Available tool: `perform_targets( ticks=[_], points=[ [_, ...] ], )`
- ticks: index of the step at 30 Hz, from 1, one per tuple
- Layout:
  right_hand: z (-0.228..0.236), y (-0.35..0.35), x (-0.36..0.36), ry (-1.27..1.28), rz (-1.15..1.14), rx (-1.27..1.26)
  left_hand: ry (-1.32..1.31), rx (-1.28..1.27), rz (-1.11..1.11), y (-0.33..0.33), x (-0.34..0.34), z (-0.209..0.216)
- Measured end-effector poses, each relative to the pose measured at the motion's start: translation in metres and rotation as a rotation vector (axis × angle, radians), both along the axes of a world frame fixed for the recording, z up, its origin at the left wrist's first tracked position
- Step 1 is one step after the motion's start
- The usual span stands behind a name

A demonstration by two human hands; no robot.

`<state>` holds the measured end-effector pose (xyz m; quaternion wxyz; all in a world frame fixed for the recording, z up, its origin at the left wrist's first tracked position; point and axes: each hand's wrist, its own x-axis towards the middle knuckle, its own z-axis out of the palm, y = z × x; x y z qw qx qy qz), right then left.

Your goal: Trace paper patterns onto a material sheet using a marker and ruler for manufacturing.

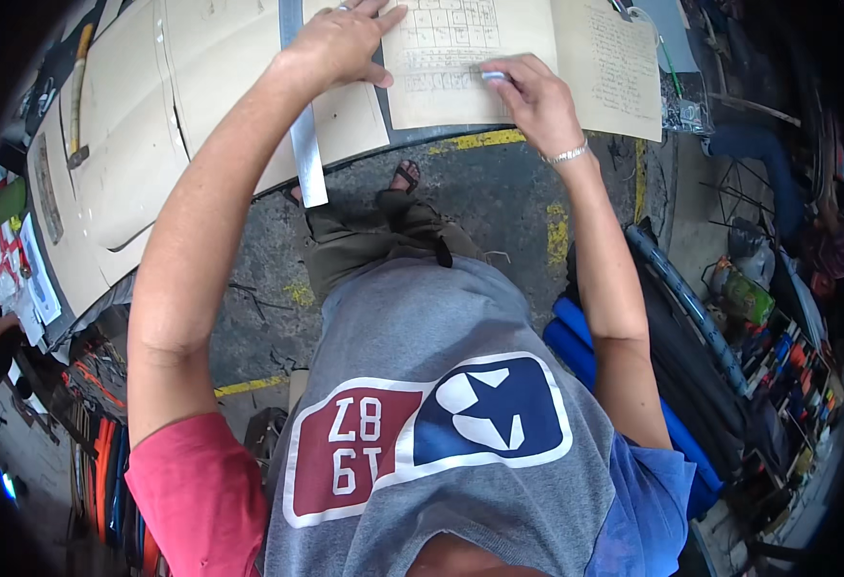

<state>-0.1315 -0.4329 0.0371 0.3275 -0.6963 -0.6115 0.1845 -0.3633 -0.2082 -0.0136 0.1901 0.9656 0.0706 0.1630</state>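
On the table lies a sheet of tan paper (441, 108) with a pencilled grid and handwriting. My left hand (340, 46) rests across the sheet's left edge and a long metal ruler (311, 168), its fingers apart, with a ring on one finger. The ruler's near end juts past the table edge. Over the handwriting, my right hand (542, 101) pinches a small white and blue eraser (495, 76) against the paper. Part of the eraser is hidden by the fingers. A second handwritten sheet (614, 82) adjoins on the right.
Large tan sheets (128, 183) cover the table's left side, with a hammer (77, 106) on them. A green pen (670, 67) lies at the far right. Blue and black rolls (672, 385) stand on the floor to my right. Tools and coloured goods crowd both sides.
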Motion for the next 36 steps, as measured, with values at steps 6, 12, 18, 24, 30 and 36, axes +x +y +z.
perform_targets(
  ticks=[6,12,18,24,30,36],
  points=[
    [-0.013,0.005,0.01,-0.136,0.08,-0.143,0.473,0.071,0.186,-0.033,0.025,0.06],
    [-0.011,0.012,0.01,-0.274,0.206,-0.078,0.749,0.051,0.235,-0.036,0.044,0.074],
    [-0.007,0.017,-0.009,-0.305,0.256,-0.107,0.757,0.042,0.233,-0.039,0.045,0.075],
    [-0.016,0.005,0.004,-0.293,0.19,-0.068,0.36,-0.035,0.074,-0.01,0.046,0.005],
    [-0.006,0.02,-0.009,-0.257,0.222,-0.091,0.519,0.07,0.201,-0.04,0.023,0.053],
    [-0.014,0.019,-0.007,-0.287,0.192,-0.112,0.413,-0.078,0.068,-0.028,0.024,0.043]
  ],
)
